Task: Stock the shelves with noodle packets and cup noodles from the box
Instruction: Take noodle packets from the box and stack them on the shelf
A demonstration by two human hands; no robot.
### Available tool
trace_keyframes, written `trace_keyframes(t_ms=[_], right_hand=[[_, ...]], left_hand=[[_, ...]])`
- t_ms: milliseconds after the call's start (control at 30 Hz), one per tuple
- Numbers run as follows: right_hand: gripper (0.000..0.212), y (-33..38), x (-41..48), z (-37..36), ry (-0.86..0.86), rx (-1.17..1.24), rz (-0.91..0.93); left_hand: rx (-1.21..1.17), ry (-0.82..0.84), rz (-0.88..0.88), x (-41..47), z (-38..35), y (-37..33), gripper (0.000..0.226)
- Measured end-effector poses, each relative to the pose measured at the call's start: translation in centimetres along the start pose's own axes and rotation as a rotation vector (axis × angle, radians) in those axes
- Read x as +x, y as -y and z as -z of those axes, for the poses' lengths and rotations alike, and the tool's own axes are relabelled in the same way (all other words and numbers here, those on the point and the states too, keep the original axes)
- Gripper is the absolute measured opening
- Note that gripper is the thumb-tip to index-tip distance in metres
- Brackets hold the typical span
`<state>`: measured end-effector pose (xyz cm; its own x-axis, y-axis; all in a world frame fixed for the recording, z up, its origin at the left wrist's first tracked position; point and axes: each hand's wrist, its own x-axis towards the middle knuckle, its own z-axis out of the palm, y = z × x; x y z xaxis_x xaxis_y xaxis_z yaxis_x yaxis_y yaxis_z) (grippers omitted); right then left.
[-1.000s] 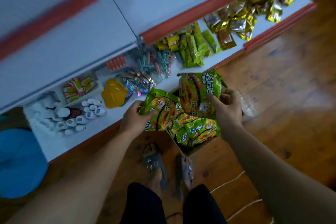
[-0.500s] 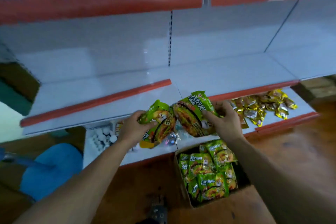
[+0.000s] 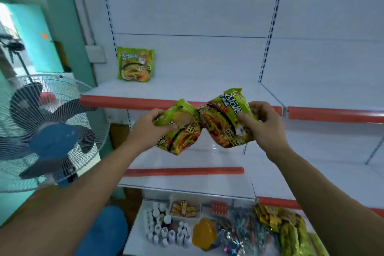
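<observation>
**A:** From the head view, what are the hands doing?

**B:** The left hand point(image 3: 149, 129) is curling its fingers round a crinkly green plastic noodle packet point(image 3: 180, 139). It is gripping the upper end, so the packet is hanging tilted. The right hand point(image 3: 264, 124) is pinching a second green noodle packet point(image 3: 224, 127) near its top corner, with the thumb lying on the printed face. The two packets are touching at their inner edges, in the air just in front of the red-edged white metal shelf point(image 3: 197, 87).

**A:** Where are they heading, do you reckon?

**B:** I'm guessing beside the standing green packet point(image 3: 135, 64), which is leaning upright against the back panel at that shelf's left end. The box isn't showing from here.

**A:** How would you be doing it well?

**B:** I'd be placing them one at a time. The left one goes first, just beside the standing one, bottom seam down, back against the panel and label facing out. A packet held by its top is likely to swing, so I'd be steadying the bottom edge on the shelf before loosening the fingers. Squeezing harder is probably risking crushed noodles. I'd also be minding the left forearm, which is looking close to the wire-caged fan point(image 3: 52, 137).
</observation>
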<state>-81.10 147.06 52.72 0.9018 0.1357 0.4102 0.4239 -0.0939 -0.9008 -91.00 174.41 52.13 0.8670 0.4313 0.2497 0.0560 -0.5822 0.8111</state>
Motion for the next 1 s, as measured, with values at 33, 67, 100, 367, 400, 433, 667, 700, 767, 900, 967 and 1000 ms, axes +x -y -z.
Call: trace_keyframes(t_ms=[33, 67, 100, 367, 400, 433, 667, 700, 767, 900, 967, 1000], right_hand=[[0.022, 0.9, 0.6, -0.8, 0.002, 0.036, 0.011], [0.022, 1.6, 1.2, -1.6, 0.008, 0.069, 0.024], [0.022, 2.3, 1.8, -2.4, 0.014, 0.092, 0.035], [0.023, 4.8, 7.3, -10.5, 0.015, 0.181, 0.041], [0.022, 5.0, 8.2, -11.6, 0.025, 0.169, 0.051], [0.021, 5.2, 9.1, -12.8, 0.03, 0.162, 0.059], [0.022, 7.4, 15.9, -19.6, -0.033, 0.129, 0.082], [0.021, 7.8, 16.6, -20.3, -0.041, 0.115, 0.095], [0.018, 8.3, 18.0, -21.8, -0.046, 0.067, 0.114], [0.017, 8.8, 19.8, -24.7, 0.016, -0.092, 0.127], [0.019, 8.7, 20.5, -25.4, 0.037, -0.232, 0.141], [0.018, 8.7, 20.7, -25.5, 0.044, -0.291, 0.142]], left_hand=[[0.008, -0.019, -0.024, 0.5, 1.3, -0.5, 0.037], [0.031, -0.037, -0.043, 1.1, 2.6, -0.9, 0.034], [0.061, -0.052, -0.051, 1.8, 3.8, -1.3, 0.033], [0.176, -0.095, -0.075, 9.6, 11.8, -0.7, 0.068], [0.21, -0.089, -0.079, 11.0, 12.7, -0.2, 0.069], [0.247, -0.08, -0.088, 12.3, 13.7, 0.2, 0.069], [0.261, 0.055, -0.166, 22.5, 20.4, 2.0, 0.047], [0.242, 0.068, -0.182, 23.7, 21.2, 2.1, 0.04], [0.219, 0.087, -0.219, 26.2, 22.5, 2.4, 0.034], [0.349, 0.153, -0.293, 30.5, 23.3, 4.0, 0.045], [0.426, 0.153, -0.296, 32.2, 23.0, 5.0, 0.054], [0.443, 0.145, -0.297, 32.8, 22.9, 5.5, 0.056]])
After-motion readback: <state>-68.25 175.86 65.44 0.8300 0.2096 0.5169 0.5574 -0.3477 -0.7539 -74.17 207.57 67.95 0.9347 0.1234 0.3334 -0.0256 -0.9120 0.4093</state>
